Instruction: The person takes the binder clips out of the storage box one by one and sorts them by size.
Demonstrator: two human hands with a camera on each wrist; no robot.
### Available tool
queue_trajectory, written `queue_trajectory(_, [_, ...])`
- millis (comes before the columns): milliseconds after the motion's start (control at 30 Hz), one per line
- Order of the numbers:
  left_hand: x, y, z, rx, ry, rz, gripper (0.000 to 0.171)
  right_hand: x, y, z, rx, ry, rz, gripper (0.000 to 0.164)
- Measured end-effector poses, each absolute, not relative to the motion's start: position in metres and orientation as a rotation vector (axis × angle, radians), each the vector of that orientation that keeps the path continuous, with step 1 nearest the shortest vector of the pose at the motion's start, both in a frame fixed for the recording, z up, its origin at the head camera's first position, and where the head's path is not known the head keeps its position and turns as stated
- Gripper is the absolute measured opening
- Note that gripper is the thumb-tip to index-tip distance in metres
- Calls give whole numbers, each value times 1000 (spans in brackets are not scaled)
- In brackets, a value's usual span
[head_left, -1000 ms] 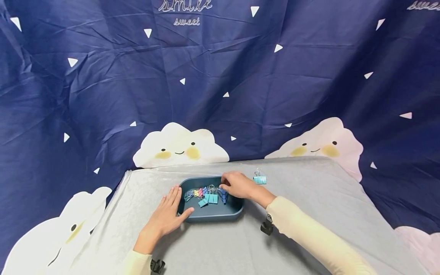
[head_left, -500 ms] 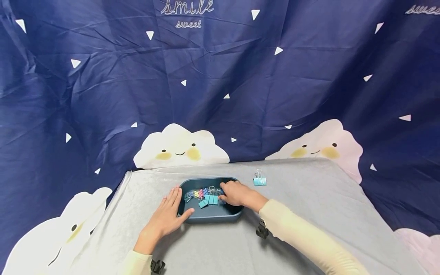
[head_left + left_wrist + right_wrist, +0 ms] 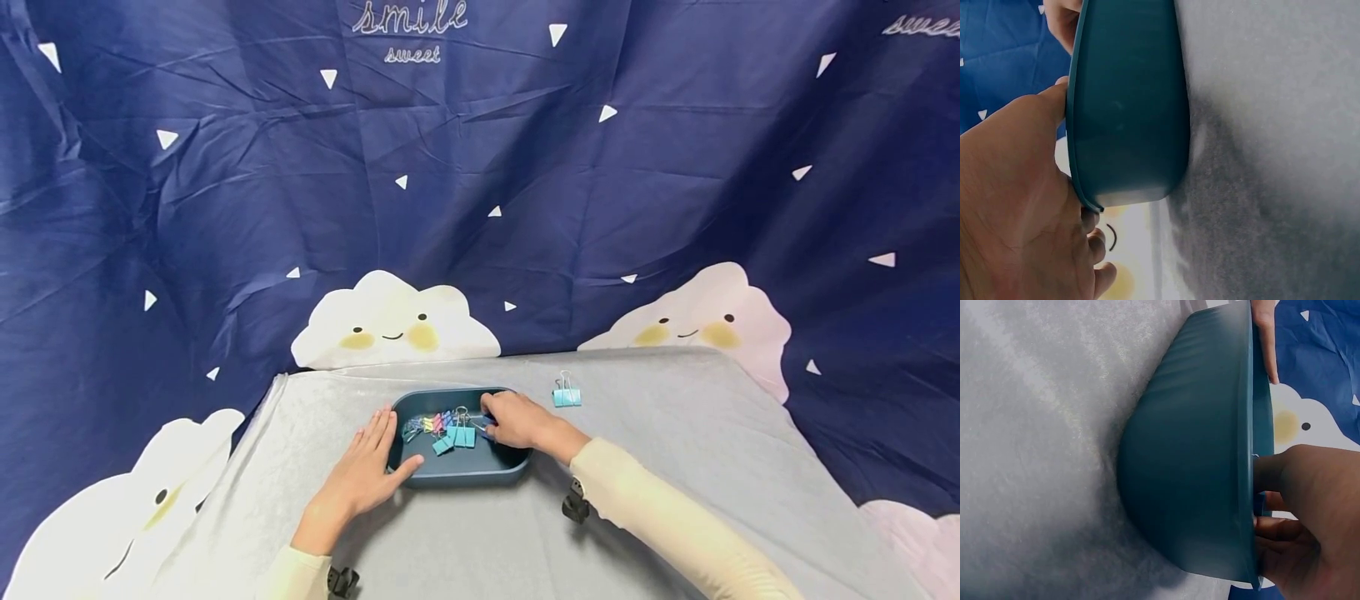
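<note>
The box [image 3: 459,480] is set on the grey cloth [image 3: 465,546], and its left end is steadied by the left hand [image 3: 358,473], whose fingers are extended along the rim, with nothing grasped. The right hand [image 3: 517,421] is lowered into the box's right end; its fingers are curled, and a blue clip [image 3: 488,422] appears to be pinched between them and the thumb. Whether more than one is gripped cannot be told, since the fingertips are partly hidden.

Inside the box, left of that grip, two teal binder clips [image 3: 464,437] are bunched against a row of small coloured clips [image 3: 433,422]. With the wire handles crowded so close, the blue clip could be snagged and its neighbours dragged along if it were moved sideways. It could also be dropped, should only an edge be caught. If the box's right wall were bumped by the wrist, the box could be slid over the cloth, as its left end is only lightly held. Outside the box, beyond its right end, a lone binder clip [image 3: 567,396] is left standing, and it could be knocked by a wide swing of the right hand.
</note>
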State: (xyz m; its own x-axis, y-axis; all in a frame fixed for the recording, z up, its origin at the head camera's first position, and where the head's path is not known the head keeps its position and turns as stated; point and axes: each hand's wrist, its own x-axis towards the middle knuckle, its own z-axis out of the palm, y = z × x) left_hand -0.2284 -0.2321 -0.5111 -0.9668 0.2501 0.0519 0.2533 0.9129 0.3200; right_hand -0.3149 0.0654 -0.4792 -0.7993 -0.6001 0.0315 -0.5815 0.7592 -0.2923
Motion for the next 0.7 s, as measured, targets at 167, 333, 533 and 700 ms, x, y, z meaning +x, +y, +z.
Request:
queue_trajectory(167, [-228,-233,-512,-403,-3060,-507,101,-314,68,-476,-1024,2915,-488,13])
queue_trajectory(333, [-228,-233,-512,-405,-3067,-500,101,-315,72,-473,-1046,2923,-550,10])
queue_trajectory(533, [-229,-234,-512,-399,-3070,-490,101,-319,78,-467,-1009,2936,-650,11])
queue_trajectory(700, [-228,-233,-511,-403,-3064,-495,101,-323,86,-463,-1046,2949,-739,12])
